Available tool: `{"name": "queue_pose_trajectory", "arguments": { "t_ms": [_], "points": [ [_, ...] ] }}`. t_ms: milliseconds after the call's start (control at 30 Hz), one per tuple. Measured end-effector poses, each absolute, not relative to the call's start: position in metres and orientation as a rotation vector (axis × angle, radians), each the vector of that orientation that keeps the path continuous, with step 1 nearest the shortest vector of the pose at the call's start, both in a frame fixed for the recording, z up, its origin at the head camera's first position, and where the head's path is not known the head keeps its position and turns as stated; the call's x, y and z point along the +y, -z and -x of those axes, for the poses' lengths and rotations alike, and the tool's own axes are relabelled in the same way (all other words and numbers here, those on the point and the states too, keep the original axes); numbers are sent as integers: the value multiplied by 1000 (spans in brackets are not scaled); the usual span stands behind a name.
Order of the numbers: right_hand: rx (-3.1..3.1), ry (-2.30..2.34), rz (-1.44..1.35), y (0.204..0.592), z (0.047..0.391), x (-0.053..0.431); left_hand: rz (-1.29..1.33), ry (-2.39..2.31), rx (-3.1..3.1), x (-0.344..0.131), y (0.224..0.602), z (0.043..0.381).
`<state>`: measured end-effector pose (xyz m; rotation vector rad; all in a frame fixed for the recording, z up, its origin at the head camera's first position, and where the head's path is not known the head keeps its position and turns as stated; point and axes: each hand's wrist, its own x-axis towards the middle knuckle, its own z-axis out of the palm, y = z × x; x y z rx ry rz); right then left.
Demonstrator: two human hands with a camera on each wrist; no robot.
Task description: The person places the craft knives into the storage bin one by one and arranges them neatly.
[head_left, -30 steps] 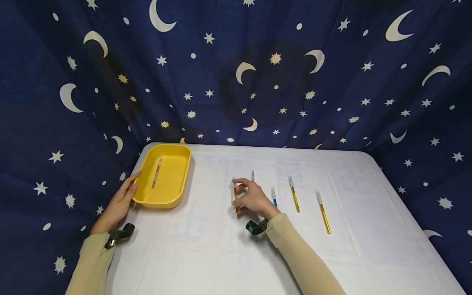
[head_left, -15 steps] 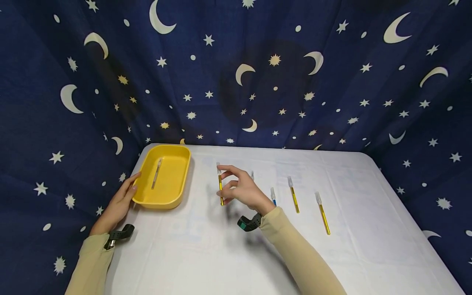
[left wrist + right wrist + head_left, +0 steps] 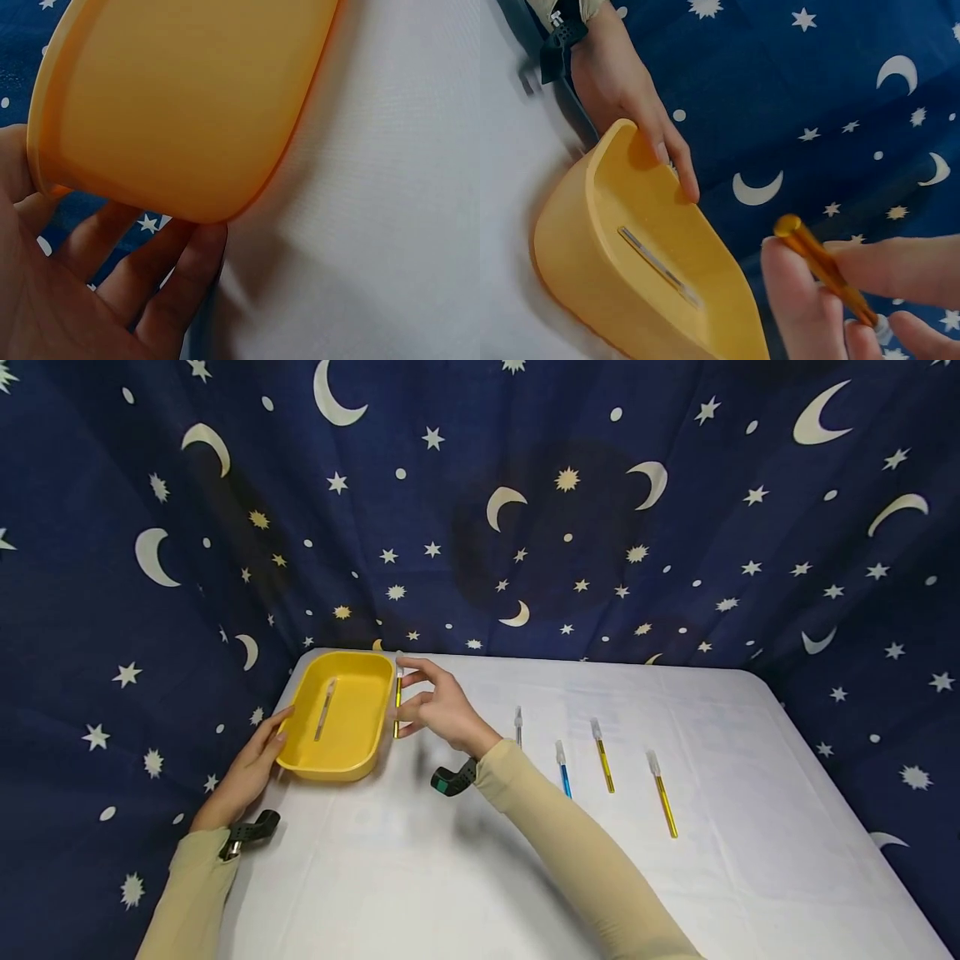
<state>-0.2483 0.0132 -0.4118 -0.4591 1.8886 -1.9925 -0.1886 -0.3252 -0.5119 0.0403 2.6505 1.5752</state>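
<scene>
My right hand pinches a gold craft knife with a clear cap between thumb and fingertips. It holds the knife upright in the head view, just outside the right wall of the yellow tray. A silver craft knife lies inside the tray, also visible in the right wrist view. My left hand rests against the tray's near left corner. In the left wrist view its fairly straight fingers touch the tray's outer wall, with the thumb at the rim.
To the right on the white table lie a silver craft knife, a blue craft knife and two gold ones, a nearer gold knife and a farther gold knife. A dark blue star-patterned curtain hangs behind the table.
My right hand has lifted the gold craft knife off the table and carried it left and away from me to the tray's side. The left hand stays at the tray.
</scene>
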Motion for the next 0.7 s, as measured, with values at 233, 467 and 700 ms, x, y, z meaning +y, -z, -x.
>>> {"name": "queue_pose_trajectory", "arguments": {
  "t_ms": [233, 467, 700],
  "points": [
    [1828, 2040, 410, 415, 264, -22, -18, -1566, 2651, -327, 512, 190],
    [1796, 2053, 336, 424, 280, -61, 2, -1535, 2660, -328, 510, 190],
    [1884, 2034, 251, 434, 293, -92, -38, -1595, 2627, -326, 512, 190]
  ]
}}
